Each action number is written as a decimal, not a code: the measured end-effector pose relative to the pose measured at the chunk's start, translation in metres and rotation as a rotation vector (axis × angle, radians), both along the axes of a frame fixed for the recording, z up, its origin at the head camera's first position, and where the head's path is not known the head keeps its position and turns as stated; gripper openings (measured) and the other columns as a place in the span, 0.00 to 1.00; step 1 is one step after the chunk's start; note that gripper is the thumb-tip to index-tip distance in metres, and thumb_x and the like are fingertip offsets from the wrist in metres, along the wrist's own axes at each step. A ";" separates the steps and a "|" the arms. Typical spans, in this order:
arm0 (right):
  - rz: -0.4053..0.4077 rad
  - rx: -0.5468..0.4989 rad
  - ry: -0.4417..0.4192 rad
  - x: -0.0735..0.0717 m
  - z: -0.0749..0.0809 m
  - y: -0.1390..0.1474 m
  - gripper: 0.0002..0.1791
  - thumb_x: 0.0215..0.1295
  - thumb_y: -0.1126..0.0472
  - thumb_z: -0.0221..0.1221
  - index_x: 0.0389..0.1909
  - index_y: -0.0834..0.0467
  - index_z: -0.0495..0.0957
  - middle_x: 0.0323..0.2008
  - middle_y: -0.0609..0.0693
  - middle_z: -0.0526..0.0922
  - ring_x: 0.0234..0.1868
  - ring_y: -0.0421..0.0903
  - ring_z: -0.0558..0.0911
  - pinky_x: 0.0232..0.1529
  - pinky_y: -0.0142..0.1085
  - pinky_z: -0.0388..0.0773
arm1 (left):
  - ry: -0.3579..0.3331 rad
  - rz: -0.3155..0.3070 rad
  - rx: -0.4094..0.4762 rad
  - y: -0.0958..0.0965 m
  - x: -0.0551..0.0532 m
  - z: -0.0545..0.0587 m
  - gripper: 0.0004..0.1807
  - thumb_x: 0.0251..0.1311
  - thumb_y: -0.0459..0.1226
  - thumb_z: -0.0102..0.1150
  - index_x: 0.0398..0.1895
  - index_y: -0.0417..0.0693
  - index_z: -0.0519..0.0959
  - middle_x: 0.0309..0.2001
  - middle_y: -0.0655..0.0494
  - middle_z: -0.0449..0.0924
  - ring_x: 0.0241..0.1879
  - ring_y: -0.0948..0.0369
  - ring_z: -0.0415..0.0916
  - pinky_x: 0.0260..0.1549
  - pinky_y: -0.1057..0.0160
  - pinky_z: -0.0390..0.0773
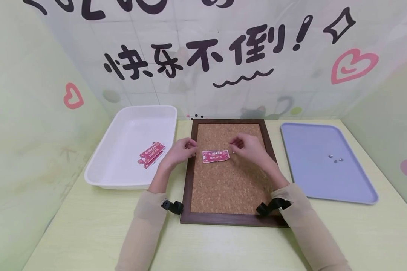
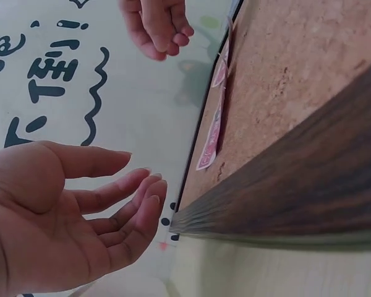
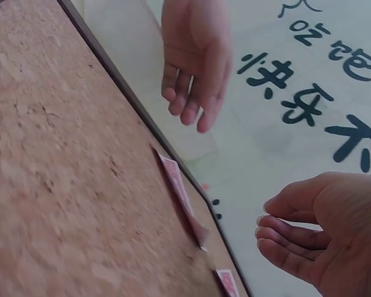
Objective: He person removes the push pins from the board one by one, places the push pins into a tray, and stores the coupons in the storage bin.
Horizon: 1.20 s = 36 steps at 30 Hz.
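Observation:
A pink-and-white paper coupon lies on the framed cork board; one lower corner curls up. Beside it, a second coupon is mostly hidden by my right hand in the head view. That hand hovers above the board with loosely bent fingers; in the right wrist view nothing shows between its thumb and fingers. My left hand is over the board's left frame edge, apart from the coupons. Its fingers are relaxed and hold nothing, as the left wrist view shows.
At the left stands a white tray with several pink coupons inside. A lilac tray on the right carries several small shiny pieces, too small to identify. A printed sheet covers the wall behind the table.

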State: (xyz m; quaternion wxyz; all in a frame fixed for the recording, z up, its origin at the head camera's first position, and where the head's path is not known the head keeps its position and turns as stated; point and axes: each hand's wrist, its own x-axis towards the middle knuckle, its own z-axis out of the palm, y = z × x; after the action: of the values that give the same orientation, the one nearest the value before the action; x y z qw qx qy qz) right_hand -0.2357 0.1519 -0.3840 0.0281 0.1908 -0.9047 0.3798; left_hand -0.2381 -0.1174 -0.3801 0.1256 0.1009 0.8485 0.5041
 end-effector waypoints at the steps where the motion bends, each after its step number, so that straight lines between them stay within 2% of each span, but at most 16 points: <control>1: 0.005 0.008 -0.019 -0.002 -0.002 -0.004 0.08 0.68 0.66 0.61 0.44 0.67 0.82 0.38 0.58 0.85 0.42 0.53 0.84 0.46 0.46 0.81 | -0.015 -0.006 -0.006 0.000 -0.001 -0.001 0.16 0.71 0.32 0.54 0.55 0.28 0.74 0.44 0.36 0.79 0.41 0.48 0.79 0.47 0.50 0.79; 6: 0.031 0.022 -0.099 -0.010 -0.012 -0.020 0.08 0.68 0.67 0.61 0.45 0.67 0.81 0.39 0.57 0.85 0.42 0.52 0.83 0.47 0.44 0.81 | -0.057 -0.033 -0.044 0.004 -0.006 -0.008 0.16 0.71 0.32 0.54 0.55 0.28 0.75 0.44 0.38 0.80 0.41 0.50 0.80 0.45 0.56 0.81; 10: 0.033 0.042 -0.136 -0.016 -0.019 -0.028 0.07 0.67 0.68 0.61 0.44 0.66 0.82 0.38 0.57 0.84 0.42 0.51 0.83 0.46 0.43 0.81 | -0.054 -0.035 -0.074 0.008 -0.008 -0.012 0.16 0.70 0.33 0.55 0.54 0.27 0.76 0.44 0.39 0.81 0.41 0.52 0.80 0.43 0.59 0.81; 16: 0.039 0.058 -0.148 -0.021 -0.028 -0.036 0.07 0.65 0.70 0.61 0.42 0.67 0.82 0.36 0.57 0.84 0.40 0.51 0.83 0.46 0.43 0.81 | -0.047 -0.035 -0.119 0.015 -0.010 -0.013 0.16 0.68 0.33 0.58 0.53 0.28 0.78 0.45 0.40 0.83 0.40 0.55 0.79 0.40 0.62 0.79; 21: 0.032 0.073 -0.173 -0.023 -0.030 -0.043 0.07 0.65 0.70 0.61 0.43 0.66 0.82 0.36 0.56 0.84 0.40 0.50 0.83 0.45 0.41 0.81 | -0.060 -0.025 -0.146 0.019 -0.013 -0.014 0.15 0.69 0.35 0.58 0.52 0.30 0.80 0.41 0.43 0.82 0.37 0.56 0.78 0.36 0.64 0.76; 32: -0.024 0.068 -0.199 -0.025 -0.033 -0.049 0.04 0.66 0.67 0.64 0.40 0.63 0.82 0.34 0.54 0.83 0.37 0.48 0.82 0.40 0.37 0.80 | -0.148 -0.020 -0.042 0.019 -0.016 -0.018 0.10 0.71 0.31 0.55 0.42 0.29 0.80 0.31 0.48 0.79 0.30 0.60 0.76 0.33 0.65 0.78; 36: -0.036 0.057 -0.191 -0.026 -0.034 -0.050 0.04 0.64 0.68 0.64 0.39 0.63 0.82 0.33 0.54 0.83 0.36 0.47 0.82 0.39 0.37 0.80 | -0.164 -0.031 -0.040 0.020 -0.017 -0.019 0.09 0.70 0.31 0.55 0.41 0.29 0.80 0.30 0.48 0.79 0.29 0.61 0.76 0.33 0.67 0.78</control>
State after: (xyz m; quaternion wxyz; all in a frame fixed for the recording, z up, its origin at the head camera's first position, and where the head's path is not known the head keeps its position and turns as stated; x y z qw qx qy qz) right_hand -0.2616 0.1015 -0.4184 -0.0568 0.1383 -0.9169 0.3699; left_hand -0.2548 -0.0978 -0.3986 0.2044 0.0701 0.8435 0.4917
